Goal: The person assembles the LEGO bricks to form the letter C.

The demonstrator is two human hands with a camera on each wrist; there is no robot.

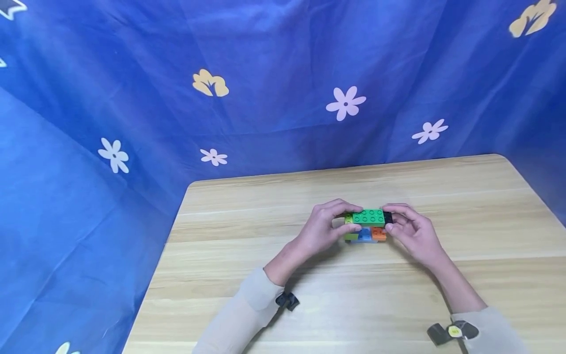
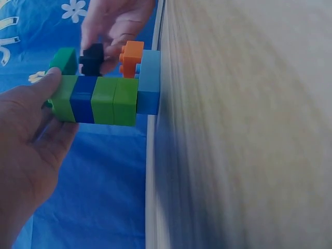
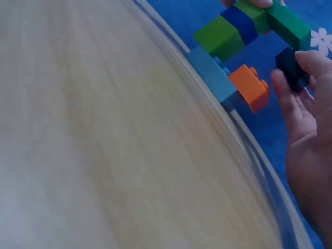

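Note:
A building-brick structure stands on the table. In the left wrist view its column has lime green bricks [image 2: 114, 101] and a dark blue brick [image 2: 84, 98] between them, on a light blue brick [image 2: 149, 85] at the bottom. A long green brick [image 1: 369, 219] juts from the column's top towards the right. An orange brick [image 3: 249, 87] sits on the light blue brick's other end. My left hand [image 1: 320, 226] pinches the top of the column. With thumb and fingers, my right hand [image 1: 417, 233] pinches a black brick [image 3: 290, 67] by the green brick's free end; whether they touch, I cannot tell.
The wooden table [image 1: 212, 275] extends around the structure, with its rounded far edge behind. A blue cloth [image 1: 274, 59] with flower prints hangs behind and at the sides. Dark devices are strapped at the left wrist [image 1: 287, 301] and right wrist [image 1: 455, 331].

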